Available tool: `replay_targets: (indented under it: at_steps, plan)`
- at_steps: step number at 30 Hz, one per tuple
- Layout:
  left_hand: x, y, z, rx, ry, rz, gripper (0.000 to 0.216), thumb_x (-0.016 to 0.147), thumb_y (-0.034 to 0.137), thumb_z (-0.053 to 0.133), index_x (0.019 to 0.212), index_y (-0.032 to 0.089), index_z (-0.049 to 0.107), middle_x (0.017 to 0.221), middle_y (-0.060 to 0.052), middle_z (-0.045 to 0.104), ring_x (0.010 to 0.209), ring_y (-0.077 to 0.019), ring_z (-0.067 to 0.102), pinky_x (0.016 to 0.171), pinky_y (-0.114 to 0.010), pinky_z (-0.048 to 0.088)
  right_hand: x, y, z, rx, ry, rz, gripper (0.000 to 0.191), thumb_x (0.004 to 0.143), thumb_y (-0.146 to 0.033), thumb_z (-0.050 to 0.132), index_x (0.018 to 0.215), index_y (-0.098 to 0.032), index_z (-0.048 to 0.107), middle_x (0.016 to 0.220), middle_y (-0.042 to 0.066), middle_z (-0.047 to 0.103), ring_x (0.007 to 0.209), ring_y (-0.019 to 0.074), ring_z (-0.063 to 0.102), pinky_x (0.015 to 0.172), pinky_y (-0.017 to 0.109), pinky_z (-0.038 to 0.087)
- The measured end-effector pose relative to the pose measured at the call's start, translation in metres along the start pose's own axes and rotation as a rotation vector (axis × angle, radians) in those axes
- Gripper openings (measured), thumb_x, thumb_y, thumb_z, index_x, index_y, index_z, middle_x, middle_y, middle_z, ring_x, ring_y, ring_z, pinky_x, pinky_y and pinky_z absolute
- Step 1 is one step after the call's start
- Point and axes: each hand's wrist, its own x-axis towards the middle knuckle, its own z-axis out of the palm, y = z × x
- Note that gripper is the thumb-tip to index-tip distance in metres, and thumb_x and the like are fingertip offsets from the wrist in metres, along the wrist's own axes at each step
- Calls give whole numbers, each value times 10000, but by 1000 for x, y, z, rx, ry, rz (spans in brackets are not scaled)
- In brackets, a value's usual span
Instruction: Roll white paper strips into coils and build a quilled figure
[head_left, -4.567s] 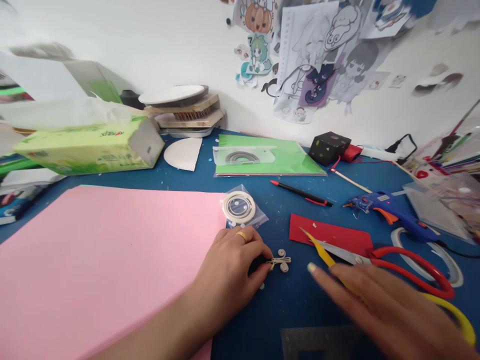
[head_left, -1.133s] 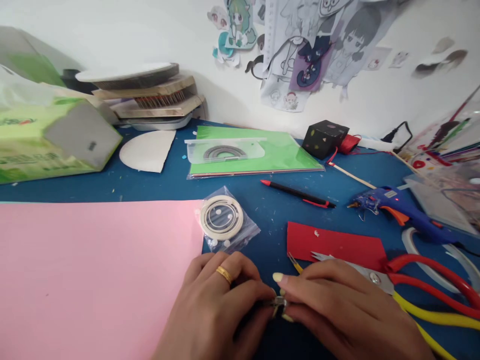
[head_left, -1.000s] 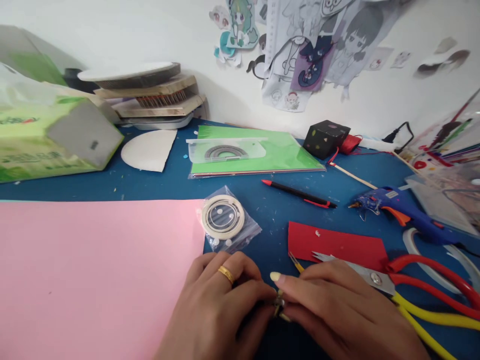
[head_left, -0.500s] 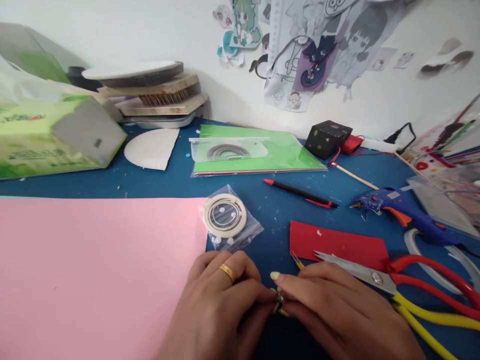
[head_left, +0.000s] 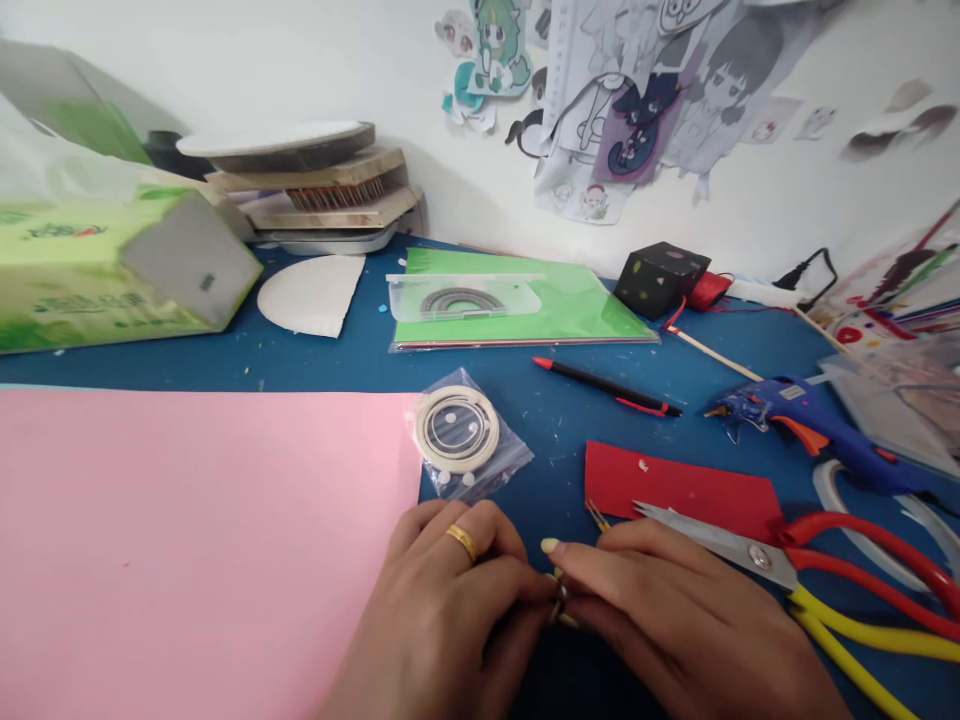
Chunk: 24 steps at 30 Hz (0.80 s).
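At the bottom middle, my left hand (head_left: 457, 610), with a gold ring on one finger, is closed in a pinch. Opposite it, my right hand (head_left: 675, 610) is closed too, its thumb resting along the top. The fingertips of both meet at a small, shiny object (head_left: 561, 592), mostly covered, whose kind I cannot make out. Just beyond my right hand lie scissors (head_left: 720, 545) with red and yellow handles, and the two-pronged tip of a yellow tool (head_left: 598, 515) pokes out. A zip bag with coiled white strips (head_left: 457, 430) lies beyond my left hand.
Pink paper (head_left: 202, 540) covers the left. Red card (head_left: 675, 480) lies partly under the scissors. Farther back are a black pen (head_left: 607, 387), a blue glue gun (head_left: 817, 415), green sheets (head_left: 570, 300), a tissue pack (head_left: 112, 270) and a black box (head_left: 661, 278).
The whole view has shifted slightly, so things sit a little farther right in it. Both hands keep their pinch on the small object, with barely any finger movement.
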Motion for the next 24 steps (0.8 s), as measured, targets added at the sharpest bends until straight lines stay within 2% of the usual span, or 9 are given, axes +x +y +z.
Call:
replay_targets:
  at_steps: [6,15,24]
  plan:
    - [0,-2,0,24,-14,-10,167,750,127,548,669,241,640,711,21,593,676,-137,537,686,-285,411,4,0,1,1,19,-18,211,881,-147,409,1052,-114,529,818,13,672,762,114,582,720,199,478]
    - [0,-2,-1,20,-8,6,148,724,121,568,667,233,644,706,14,596,671,-147,538,665,-296,422,4,-2,-1,29,-97,70,218,879,-137,394,1036,-146,546,772,-3,647,719,116,563,678,210,466]
    - [1,0,-2,38,-10,14,155,733,112,561,643,217,629,693,18,589,658,-142,533,638,-291,411,15,-7,-4,52,-145,112,236,870,-103,354,864,-172,579,667,0,581,627,134,500,578,237,425]
